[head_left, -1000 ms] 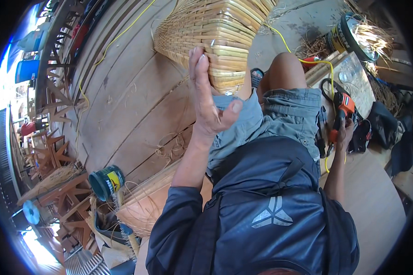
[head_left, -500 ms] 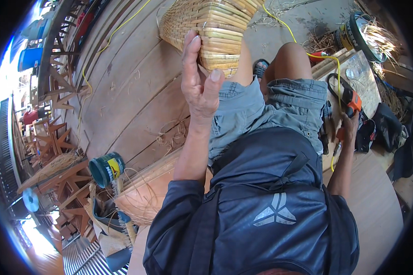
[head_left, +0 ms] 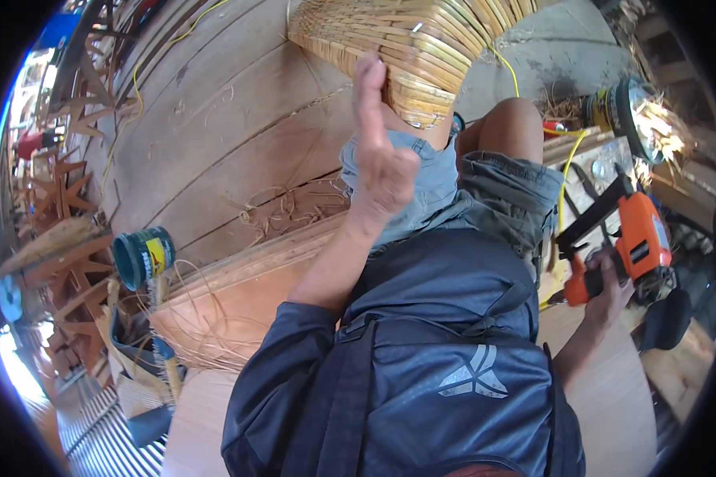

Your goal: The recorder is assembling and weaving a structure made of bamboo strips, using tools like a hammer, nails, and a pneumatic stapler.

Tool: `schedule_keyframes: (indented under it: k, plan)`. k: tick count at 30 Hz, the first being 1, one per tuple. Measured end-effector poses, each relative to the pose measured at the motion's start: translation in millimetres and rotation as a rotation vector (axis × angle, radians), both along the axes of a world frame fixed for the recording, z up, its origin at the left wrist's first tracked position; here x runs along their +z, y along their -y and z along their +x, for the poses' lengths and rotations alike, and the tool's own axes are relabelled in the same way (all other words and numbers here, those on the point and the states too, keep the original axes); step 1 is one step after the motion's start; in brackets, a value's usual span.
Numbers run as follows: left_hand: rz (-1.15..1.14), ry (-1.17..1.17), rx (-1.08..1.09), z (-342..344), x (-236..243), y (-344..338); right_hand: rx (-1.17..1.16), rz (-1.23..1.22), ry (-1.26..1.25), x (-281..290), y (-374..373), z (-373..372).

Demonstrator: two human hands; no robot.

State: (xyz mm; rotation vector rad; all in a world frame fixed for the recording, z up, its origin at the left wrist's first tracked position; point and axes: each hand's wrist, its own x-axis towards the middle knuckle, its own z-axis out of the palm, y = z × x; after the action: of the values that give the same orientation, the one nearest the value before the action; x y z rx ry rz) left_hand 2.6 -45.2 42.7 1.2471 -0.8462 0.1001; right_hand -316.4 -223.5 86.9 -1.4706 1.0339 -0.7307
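A woven rattan piece (head_left: pixel 433 56) with banded edges stands at the top of the head view above my thighs, a small metal staple showing on its corner. My left hand (head_left: pixel 382 151) has an extended finger against the lower left side of that corner; its other fingers are partly hidden. On the right, my right hand (head_left: pixel 608 282) grips the handle of an orange and black staple gun (head_left: pixel 640 238), lifted beside my leg, with a yellow hose (head_left: pixel 571 155) near it.
A wooden plank floor (head_left: pixel 199 151) with loose strands is ahead. A green bucket (head_left: pixel 139 258) and plywood (head_left: pixel 215 310) lie left, beside stacked wooden star shapes (head_left: pixel 64 199). A bucket of cane offcuts (head_left: pixel 644 119) and scrap boards are at the right.
My right hand has brought the staple gun up, turning it so its long black magazine shows. My left hand has shifted slightly along the corner, and the view has tilted.
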Motion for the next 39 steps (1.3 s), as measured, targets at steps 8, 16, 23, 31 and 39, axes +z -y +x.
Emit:
schedule_keyframes:
  k: [8,16,23,31,39]
  plan:
    - [0.160,-0.028,0.000,-21.0,-4.1,-11.4,0.737,-0.293,-0.522,15.9,-10.8,36.1]
    - [0.179,-0.018,-0.009,-19.8,-4.4,-15.1,0.747,0.110,-0.374,13.7,-23.7,93.5]
    - [0.134,0.046,0.025,-16.8,-8.4,-16.2,0.835,-0.041,-0.231,28.7,-28.8,109.3]
    - [0.122,0.040,0.032,-17.6,-9.7,-14.5,0.840,-0.032,-0.227,24.4,-25.8,108.1]
    - [0.160,0.061,0.054,-16.5,-8.7,-14.5,0.801,-0.016,-0.290,23.1,-25.3,107.6]
